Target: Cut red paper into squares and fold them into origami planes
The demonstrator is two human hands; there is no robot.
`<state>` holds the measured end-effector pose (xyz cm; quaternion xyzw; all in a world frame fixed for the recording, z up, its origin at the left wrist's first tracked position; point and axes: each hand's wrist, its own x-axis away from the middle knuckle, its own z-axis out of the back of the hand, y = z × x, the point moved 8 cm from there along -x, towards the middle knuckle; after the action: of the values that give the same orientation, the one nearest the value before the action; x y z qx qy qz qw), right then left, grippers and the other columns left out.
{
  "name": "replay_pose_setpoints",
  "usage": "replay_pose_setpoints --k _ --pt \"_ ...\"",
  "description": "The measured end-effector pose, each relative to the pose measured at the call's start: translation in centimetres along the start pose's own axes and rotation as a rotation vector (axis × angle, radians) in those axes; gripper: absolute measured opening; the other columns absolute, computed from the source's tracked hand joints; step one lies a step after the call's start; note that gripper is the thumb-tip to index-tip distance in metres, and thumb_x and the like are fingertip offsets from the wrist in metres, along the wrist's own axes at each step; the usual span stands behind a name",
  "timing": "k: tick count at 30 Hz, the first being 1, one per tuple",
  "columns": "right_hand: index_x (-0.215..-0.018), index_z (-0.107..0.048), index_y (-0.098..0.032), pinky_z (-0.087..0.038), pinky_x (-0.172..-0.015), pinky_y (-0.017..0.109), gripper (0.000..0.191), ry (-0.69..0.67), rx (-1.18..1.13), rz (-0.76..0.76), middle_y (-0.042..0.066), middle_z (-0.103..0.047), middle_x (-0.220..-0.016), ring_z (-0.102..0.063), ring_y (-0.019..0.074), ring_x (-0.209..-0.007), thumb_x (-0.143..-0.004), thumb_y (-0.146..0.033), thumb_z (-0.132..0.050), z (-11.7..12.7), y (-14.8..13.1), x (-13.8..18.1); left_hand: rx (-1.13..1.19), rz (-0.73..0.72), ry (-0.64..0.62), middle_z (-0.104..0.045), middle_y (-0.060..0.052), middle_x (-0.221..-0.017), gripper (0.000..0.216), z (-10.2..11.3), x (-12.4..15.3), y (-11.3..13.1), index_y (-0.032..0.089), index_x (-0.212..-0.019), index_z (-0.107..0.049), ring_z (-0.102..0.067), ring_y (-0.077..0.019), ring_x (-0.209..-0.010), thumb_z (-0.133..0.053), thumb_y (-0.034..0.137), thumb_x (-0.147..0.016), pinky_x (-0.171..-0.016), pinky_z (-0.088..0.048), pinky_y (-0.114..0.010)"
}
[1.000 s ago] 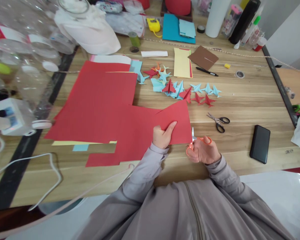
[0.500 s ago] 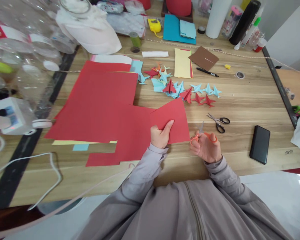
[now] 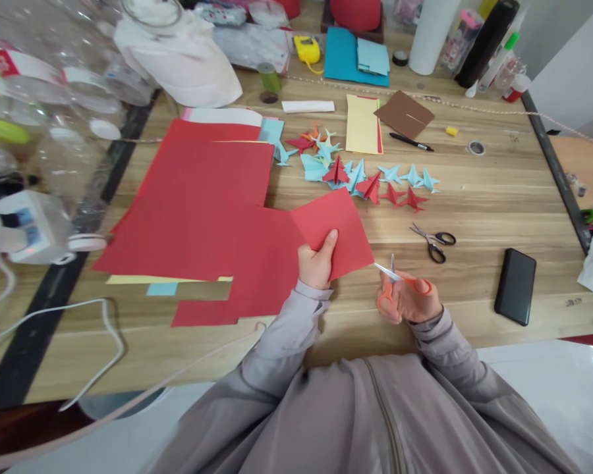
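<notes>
My left hand (image 3: 317,264) is closed on a piece of red paper (image 3: 343,224), thumb on top and the other fingers hidden beneath. In my right hand (image 3: 408,303) is a pair of orange-handled scissors (image 3: 394,275), with fingers through the loops. Their blades are spread apart, and one tip is at the red paper's right corner; I cannot tell whether it touches. Large red sheets (image 3: 202,204) lie in a stack to the left. Beyond the paper sit several folded paper cranes (image 3: 370,187) in red, light blue and orange.
Black-handled scissors (image 3: 435,242) and a black phone (image 3: 515,286) lie on the right. Farther back are a pen (image 3: 411,141), brown paper (image 3: 405,114), yellow paper (image 3: 362,125) and a tape measure (image 3: 307,51). Plastic bottles (image 3: 54,99) crowd the left; a white cable (image 3: 113,329) curls near the front.
The red paper has turned in my left hand, its right corner now rising higher. The scissors' blades have opened wider and swung toward that corner, and my right hand has dropped slightly.
</notes>
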<state>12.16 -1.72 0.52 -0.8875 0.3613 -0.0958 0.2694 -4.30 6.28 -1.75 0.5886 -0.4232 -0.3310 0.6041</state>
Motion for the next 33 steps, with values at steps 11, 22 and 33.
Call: replay_pose_setpoints --k 11,22,33 --pt "-0.093 -0.048 -0.017 -0.035 -0.043 0.024 0.046 0.032 0.041 -0.041 0.001 -0.060 -0.058 -0.048 0.0132 -0.044 -0.080 -0.060 -0.058 0.0 0.2 -0.4 0.102 0.090 0.024 -0.075 -0.012 -0.099 0.043 -0.2 0.2 -0.4 0.012 -0.088 -0.074 -0.070 -0.0250 -0.096 -0.079 0.047 -0.063 -0.086 -0.055 -0.035" --pt "-0.090 -0.048 -0.018 -0.031 -0.044 0.024 0.049 0.100 0.062 -0.058 -0.001 -0.058 -0.057 -0.045 0.0124 -0.042 -0.077 -0.064 -0.057 0.5 0.1 -0.4 0.029 0.085 -0.060 -0.075 -0.012 -0.097 0.041 -0.4 0.4 -0.2 0.012 -0.087 -0.074 -0.070 -0.0263 -0.094 -0.078 0.048 -0.065 -0.085 -0.056 -0.037" --pt "-0.104 -0.051 -0.019 -0.033 -0.046 0.025 0.051 0.136 0.032 -0.015 0.000 -0.062 -0.062 -0.050 0.0141 -0.045 -0.078 -0.063 -0.057 0.9 -0.4 -0.6 -0.055 0.089 -0.309 -0.075 -0.012 -0.100 0.046 -2.3 1.9 0.5 0.012 -0.087 -0.074 -0.069 -0.0275 -0.097 -0.076 0.053 -0.065 -0.087 -0.055 -0.038"
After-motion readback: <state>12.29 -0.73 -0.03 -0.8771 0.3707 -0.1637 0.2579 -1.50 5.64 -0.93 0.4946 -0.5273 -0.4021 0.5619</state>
